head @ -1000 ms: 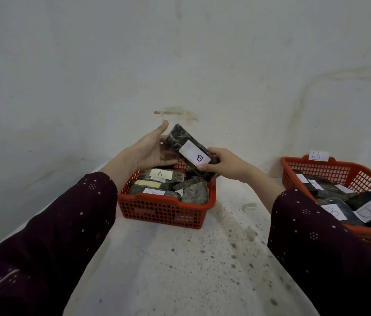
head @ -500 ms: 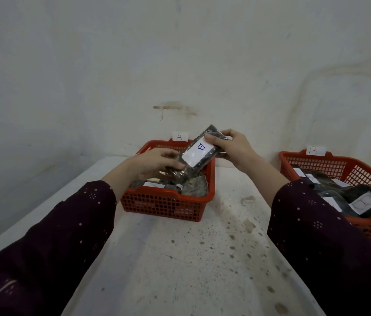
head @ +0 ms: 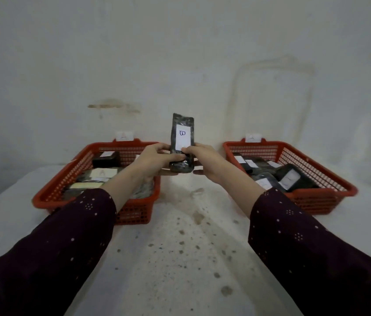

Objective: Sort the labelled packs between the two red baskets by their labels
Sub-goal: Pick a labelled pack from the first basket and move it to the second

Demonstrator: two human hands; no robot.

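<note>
Nearest are two dark dotted sleeves above a stained white table. Further on, the left hand and the right hand both grip the lower end of one dark pack, upright, its white label showing a B. It is in the air between the left basket and the right basket, both holding labelled packs. Behind is a wall.
</note>
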